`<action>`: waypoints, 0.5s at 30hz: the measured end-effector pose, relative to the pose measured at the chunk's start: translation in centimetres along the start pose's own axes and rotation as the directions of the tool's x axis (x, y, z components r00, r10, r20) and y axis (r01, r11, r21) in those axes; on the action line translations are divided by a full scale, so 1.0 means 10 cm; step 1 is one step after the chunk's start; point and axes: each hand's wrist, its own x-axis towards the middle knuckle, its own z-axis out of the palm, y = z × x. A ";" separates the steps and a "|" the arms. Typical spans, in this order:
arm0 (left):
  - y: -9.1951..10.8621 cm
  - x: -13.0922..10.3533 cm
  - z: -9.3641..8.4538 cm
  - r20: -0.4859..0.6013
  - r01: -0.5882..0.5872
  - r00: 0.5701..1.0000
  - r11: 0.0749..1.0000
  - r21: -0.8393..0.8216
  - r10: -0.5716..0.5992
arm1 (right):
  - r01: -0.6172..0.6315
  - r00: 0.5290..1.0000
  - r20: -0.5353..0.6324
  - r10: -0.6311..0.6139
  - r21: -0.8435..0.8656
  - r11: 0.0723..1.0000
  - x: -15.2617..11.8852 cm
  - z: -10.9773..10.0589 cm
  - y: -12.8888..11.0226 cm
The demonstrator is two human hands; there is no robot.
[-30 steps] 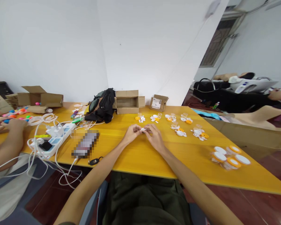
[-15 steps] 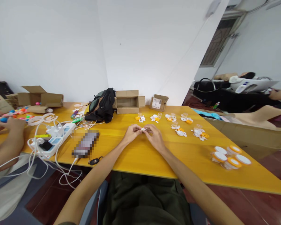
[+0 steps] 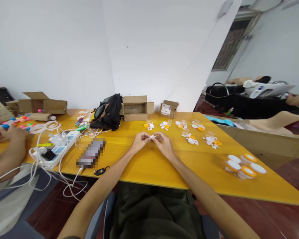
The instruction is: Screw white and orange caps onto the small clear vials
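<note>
Over the middle of the yellow wooden table (image 3: pixel 149 169), my left hand (image 3: pixel 140 141) and my right hand (image 3: pixel 163 142) meet with their fingertips pinched on one small white plastic part (image 3: pixel 152 137). Its exact shape is too small to make out, and the fingers partly cover it. Just beyond my hands lie small piles of white plastic pieces (image 3: pixel 151 126), orange rings (image 3: pixel 167 126) and clear cups (image 3: pixel 169 122). More such piles, one with a round white disc (image 3: pixel 191 141), spread to the right. Several capped clear containers (image 3: pixel 233 165) with white and orange lids stand at the right front.
At left are a phone (image 3: pixel 91 153), a power strip (image 3: pixel 62 149) with tangled white cables, and a key fob (image 3: pixel 101 170). A black bag (image 3: pixel 109 113) and open cardboard boxes (image 3: pixel 136 109) line the wall. A co-worker's hand (image 3: pixel 13 134) holds a blue ball at far left.
My hands stay in nearly the same place, the white part still between their fingertips. The co-worker's hands at far left have shifted slightly.
</note>
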 end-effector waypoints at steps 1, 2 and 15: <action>0.00 0.00 0.00 0.000 -0.001 1.000 1.000 0.001 0.001 | -0.020 1.000 0.005 0.020 0.018 1.000 0.00 0.00 0.00; 0.00 0.00 0.00 0.001 -0.002 1.000 1.000 0.003 0.002 | -0.038 0.999 0.013 0.037 0.035 0.999 0.01 0.00 0.00; 0.00 0.00 -0.01 0.002 -0.007 1.000 1.000 0.008 0.007 | -0.110 0.991 0.091 0.101 0.095 0.989 0.02 -0.01 -0.01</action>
